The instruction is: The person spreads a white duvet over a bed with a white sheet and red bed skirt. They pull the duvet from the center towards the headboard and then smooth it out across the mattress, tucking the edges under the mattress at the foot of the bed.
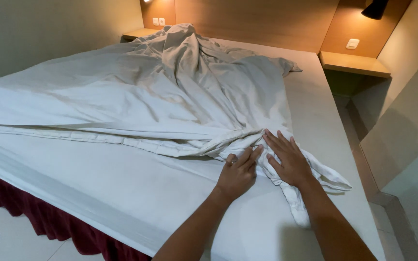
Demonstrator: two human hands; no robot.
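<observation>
Both hands rest on a bunched corner of the white duvet (170, 96), which lies crumpled across the bed (315, 111) from about 10 o'clock down to 5 o'clock. The left hand (238, 174) lies flat with fingers together, touching the gathered fabric at its 1 o'clock side. The right hand (286, 159) presses open-palmed on the fold, fingers spread toward 11 o'clock. Neither grips anything. A dark red bed skirt (49, 217) hangs at 8 o'clock.

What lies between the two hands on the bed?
In the head view, a bunched fold of the white duvet cover fills the narrow gap between the left hand and the right hand; both press flat on it.
</observation>
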